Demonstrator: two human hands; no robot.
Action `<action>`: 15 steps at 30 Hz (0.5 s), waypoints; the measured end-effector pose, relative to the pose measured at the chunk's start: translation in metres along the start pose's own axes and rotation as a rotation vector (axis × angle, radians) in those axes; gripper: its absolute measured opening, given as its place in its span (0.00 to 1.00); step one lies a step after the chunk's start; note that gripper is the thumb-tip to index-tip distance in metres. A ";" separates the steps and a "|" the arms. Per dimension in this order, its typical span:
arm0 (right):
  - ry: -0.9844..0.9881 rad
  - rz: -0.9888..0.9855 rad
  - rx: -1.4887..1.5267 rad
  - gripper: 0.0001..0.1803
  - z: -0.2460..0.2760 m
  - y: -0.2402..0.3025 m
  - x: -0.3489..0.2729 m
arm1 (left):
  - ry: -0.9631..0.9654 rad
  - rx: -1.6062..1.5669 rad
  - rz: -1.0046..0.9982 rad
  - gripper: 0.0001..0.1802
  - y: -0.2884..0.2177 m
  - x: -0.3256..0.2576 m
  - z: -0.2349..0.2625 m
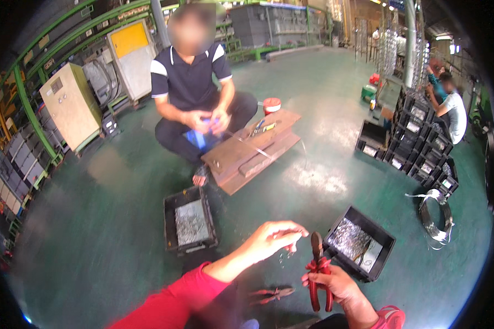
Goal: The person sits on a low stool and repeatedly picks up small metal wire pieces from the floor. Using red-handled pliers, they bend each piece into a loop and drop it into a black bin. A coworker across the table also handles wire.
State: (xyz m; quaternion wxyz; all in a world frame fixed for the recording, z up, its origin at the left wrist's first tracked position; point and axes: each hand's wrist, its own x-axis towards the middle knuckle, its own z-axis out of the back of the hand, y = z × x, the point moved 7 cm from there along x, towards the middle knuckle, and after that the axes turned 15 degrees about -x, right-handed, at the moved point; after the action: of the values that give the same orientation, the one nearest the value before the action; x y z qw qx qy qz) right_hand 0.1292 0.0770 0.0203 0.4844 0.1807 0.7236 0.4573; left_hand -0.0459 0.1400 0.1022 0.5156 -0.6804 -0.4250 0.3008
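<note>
My right hand (340, 282) grips red-handled pliers (318, 263), their dark jaws pointing up and looking closed. Just left of the jaws is my left hand (271, 241), its fingers bent and drawn together at the tips; what they pinch, if anything, is too small to make out. A few tiny shiny bits (284, 256) show beneath those fingers. Beyond the pliers, to the right, a black bin (387, 241) holds many small metal pieces. Another black bin (170, 222), left of my left hand, contains similar pieces. A second pair of pliers (277, 294) lies below my hands.
Across from me a co-worker (189, 82) sits by a rusty steel beam (230, 164) with hand tools on it. Stacked black bins (417, 137) and a wire coil (447, 214) stand at right, with another person nearby. Cabinets (71, 107) line the left. The floor is green.
</note>
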 end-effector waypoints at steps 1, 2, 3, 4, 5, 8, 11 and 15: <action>0.010 0.001 -0.003 0.22 0.000 0.000 0.001 | -0.008 0.009 -0.052 0.12 -0.005 -0.001 0.000; 0.004 0.014 -0.010 0.22 0.001 0.001 0.002 | -0.029 -0.016 -0.045 0.11 -0.006 -0.001 0.003; -0.010 -0.007 -0.019 0.22 0.002 -0.001 0.001 | -0.070 -0.050 -0.013 0.11 -0.003 -0.002 0.005; 0.011 0.027 -0.040 0.22 0.002 0.001 0.002 | -0.075 -0.025 -0.040 0.11 -0.004 -0.003 0.006; 0.020 0.031 -0.058 0.21 0.002 0.001 0.001 | -0.088 -0.015 -0.054 0.11 -0.003 -0.003 0.009; 0.018 0.010 -0.058 0.20 0.003 -0.001 0.000 | -0.108 -0.009 -0.079 0.11 0.003 0.000 0.014; 0.030 -0.005 -0.076 0.20 0.003 -0.002 -0.001 | -0.222 -0.072 -0.020 0.12 0.015 -0.001 0.024; -0.022 0.049 -0.195 0.19 0.004 0.000 -0.007 | -0.248 -0.006 -0.047 0.12 0.022 0.000 0.026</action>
State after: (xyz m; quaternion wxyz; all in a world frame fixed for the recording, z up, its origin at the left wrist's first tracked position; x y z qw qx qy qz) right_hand 0.1362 0.0745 0.0238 0.4962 0.1556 0.6655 0.5353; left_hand -0.0624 0.1495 0.0739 0.4639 -0.6296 -0.5022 0.3691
